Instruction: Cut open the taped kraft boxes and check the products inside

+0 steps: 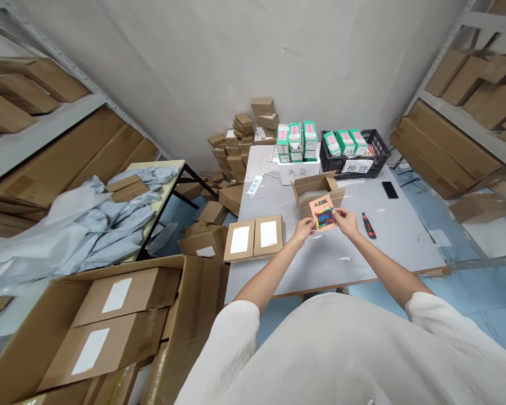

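Note:
Both hands hold a pink-orange card (321, 209) with a dark, colourful picture above the grey table (358, 247). My left hand (305, 229) grips its lower left edge. My right hand (344, 221) pinches its right edge. Just behind the card stands a cardboard box (333, 195) with its flaps open; the card hides part of it. To the left lie two flat brown boxes with white labels (239, 239) (269, 234), side by side. A red and black cutter (368, 226) rests to the right of my right hand.
Behind are a white bin (298, 173) and a black crate (354, 168), both holding green-and-pink boxes. A black phone (390, 190) lies at the right, a white power strip (255, 186) at the left. A large carton (194, 315) of parcels stands at the lower left.

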A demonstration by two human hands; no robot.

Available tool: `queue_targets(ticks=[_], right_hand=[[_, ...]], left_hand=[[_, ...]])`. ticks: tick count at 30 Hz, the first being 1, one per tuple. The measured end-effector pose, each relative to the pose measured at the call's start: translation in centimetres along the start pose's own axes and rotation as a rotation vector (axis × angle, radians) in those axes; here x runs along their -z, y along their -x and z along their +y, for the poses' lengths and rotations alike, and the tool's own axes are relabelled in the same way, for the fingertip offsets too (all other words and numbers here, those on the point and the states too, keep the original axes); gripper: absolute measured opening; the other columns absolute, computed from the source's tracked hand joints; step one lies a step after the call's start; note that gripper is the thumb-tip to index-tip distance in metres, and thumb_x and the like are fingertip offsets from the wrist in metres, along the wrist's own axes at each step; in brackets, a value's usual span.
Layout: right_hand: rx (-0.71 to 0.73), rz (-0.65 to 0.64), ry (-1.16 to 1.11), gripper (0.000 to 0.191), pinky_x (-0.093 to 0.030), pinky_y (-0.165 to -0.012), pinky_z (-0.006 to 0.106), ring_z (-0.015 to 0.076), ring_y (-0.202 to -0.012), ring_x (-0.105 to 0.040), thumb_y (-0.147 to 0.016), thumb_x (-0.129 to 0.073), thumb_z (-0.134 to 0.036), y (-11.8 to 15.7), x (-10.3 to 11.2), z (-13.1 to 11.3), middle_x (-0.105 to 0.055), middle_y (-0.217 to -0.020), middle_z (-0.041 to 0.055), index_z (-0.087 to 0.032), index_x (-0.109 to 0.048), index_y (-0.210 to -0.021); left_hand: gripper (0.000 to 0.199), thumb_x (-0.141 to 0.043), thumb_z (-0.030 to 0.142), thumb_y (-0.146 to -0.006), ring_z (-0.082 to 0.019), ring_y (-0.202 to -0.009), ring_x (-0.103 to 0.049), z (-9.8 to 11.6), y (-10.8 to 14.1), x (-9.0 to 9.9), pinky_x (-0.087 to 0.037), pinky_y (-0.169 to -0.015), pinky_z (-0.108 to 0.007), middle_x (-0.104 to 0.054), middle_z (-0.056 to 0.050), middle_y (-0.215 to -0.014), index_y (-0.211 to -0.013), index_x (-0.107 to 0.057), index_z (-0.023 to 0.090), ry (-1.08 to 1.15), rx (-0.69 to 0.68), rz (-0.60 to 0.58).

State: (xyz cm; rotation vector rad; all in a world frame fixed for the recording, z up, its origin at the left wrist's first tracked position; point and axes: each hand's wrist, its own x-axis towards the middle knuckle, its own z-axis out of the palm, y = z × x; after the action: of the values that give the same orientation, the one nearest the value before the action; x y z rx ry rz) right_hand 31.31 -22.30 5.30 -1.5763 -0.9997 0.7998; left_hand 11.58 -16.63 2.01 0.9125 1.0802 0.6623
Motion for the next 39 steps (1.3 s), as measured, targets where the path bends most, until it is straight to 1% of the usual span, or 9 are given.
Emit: queue_targets(ticks=[7, 13, 16, 18, 24, 27, 32, 36, 39], right_hand=[[-0.003, 0.015, -0.013, 0.057, -0.062, -0.075, 0.038, 0.0251, -0.08, -0.072, -0.082, -0.074, -0.073, 0.1, 3.6, 1.2, -0.078, -0.086, 0.0075, -0.02, -0.08, -0.102], [0.021, -0.112, -0.02, 0.072, -0.061, -0.077, 0.038, 0.0219, -0.076, -0.071, -0.084, -0.078, -0.061, -0.7, 7.5, 2.7, -0.074, -0.081, 0.0007, -0.019, -0.072, -0.142], [0.002, -0.192, -0.044, 0.078, -0.061, -0.076, 0.038, 0.0207, -0.074, -0.072, -0.084, -0.079, -0.056, -1.8, 9.9, 3.4, -0.074, -0.081, -0.0007, -0.02, -0.065, -0.152], [-0.017, -0.211, -0.067, 0.077, -0.062, -0.075, 0.038, 0.021, -0.074, -0.073, -0.082, -0.081, -0.055, -2.9, 11.6, 3.8, -0.075, -0.081, 0.0001, -0.019, -0.067, -0.149], [-0.08, -0.144, -0.153, 0.063, -0.068, -0.08, 0.044, 0.0239, -0.077, -0.077, -0.074, -0.091, -0.06, -7.3, 16.9, 5.2, -0.079, -0.083, 0.0039, -0.02, -0.08, -0.12], [-0.105, -0.132, -0.181, 0.065, -0.069, -0.083, 0.046, 0.0233, -0.077, -0.077, -0.072, -0.092, -0.062, -9.7, 19.3, 6.0, -0.079, -0.085, 0.0037, -0.021, -0.081, -0.12], [-0.118, -0.13, -0.199, 0.067, -0.068, -0.087, 0.049, 0.0244, -0.081, -0.077, -0.073, -0.091, -0.063, -13.5, 22.6, 7.3, -0.078, -0.085, 0.0039, -0.02, -0.081, -0.123], [-0.124, -0.14, -0.176, 0.067, -0.068, -0.088, 0.049, 0.0247, -0.082, -0.077, -0.075, -0.089, -0.065, -16.4, 24.3, 8.5, -0.079, -0.086, 0.0039, -0.02, -0.081, -0.125], [-0.136, -0.115, -0.188, 0.066, -0.068, -0.089, 0.049, 0.0251, -0.082, -0.078, -0.076, -0.089, -0.061, -18.8, 24.8, 9.2, -0.078, -0.082, 0.0035, -0.018, -0.08, -0.125]], left_hand=[[0.033, -0.091, 0.035, -0.081, -0.017, -0.075, -0.071, -0.3, -0.7, -3.1, -0.059, -0.079, -0.034, -0.075, -0.002, -0.081, -0.092, -0.062, 0.022, -0.024, -0.085, -0.066], [0.024, -0.081, 0.033, -0.089, -0.019, -0.078, -0.068, 0.1, -2.2, -7.0, -0.058, -0.079, -0.034, -0.072, -0.002, -0.082, -0.094, -0.059, 0.024, -0.094, -0.163, -0.021], [0.024, -0.078, 0.035, -0.091, -0.017, -0.075, -0.066, 0.3, -3.0, -9.2, -0.056, -0.075, -0.032, -0.071, 0.0, -0.081, -0.094, -0.057, 0.025, -0.096, -0.184, -0.01], [0.022, -0.076, 0.036, -0.092, -0.017, -0.074, -0.065, 0.4, -3.8, -10.9, -0.054, -0.073, -0.03, -0.07, 0.0, -0.081, -0.095, -0.057, 0.025, -0.099, -0.193, -0.009], [0.024, -0.08, 0.036, -0.089, -0.018, -0.08, -0.067, 1.2, -7.2, -16.8, -0.054, -0.079, -0.033, -0.073, -0.002, -0.088, -0.098, -0.061, 0.024, -0.099, -0.174, 0.008], [0.023, -0.08, 0.03, -0.088, -0.021, -0.086, -0.07, 1.9, -9.1, -19.6, -0.056, -0.083, -0.034, -0.076, -0.005, -0.093, -0.107, -0.069, 0.023, -0.1, -0.189, 0.015], [0.037, -0.076, 0.018, -0.085, -0.022, -0.091, -0.072, 2.5, -12.0, -23.3, -0.058, -0.085, -0.035, -0.077, -0.007, -0.102, -0.122, -0.076, 0.02, -0.122, -0.189, 0.042], [0.041, -0.076, 0.017, -0.083, -0.023, -0.093, -0.072, 2.3, -13.9, -25.5, -0.059, -0.085, -0.035, -0.078, -0.008, -0.11, -0.124, -0.078, 0.019, -0.135, -0.178, 0.07], [0.047, -0.077, 0.016, -0.082, -0.024, -0.1, -0.073, 2.3, -15.6, -27.0, -0.058, -0.093, -0.037, -0.079, -0.01, -0.121, -0.128, -0.077, 0.021, -0.101, -0.201, 0.123]])
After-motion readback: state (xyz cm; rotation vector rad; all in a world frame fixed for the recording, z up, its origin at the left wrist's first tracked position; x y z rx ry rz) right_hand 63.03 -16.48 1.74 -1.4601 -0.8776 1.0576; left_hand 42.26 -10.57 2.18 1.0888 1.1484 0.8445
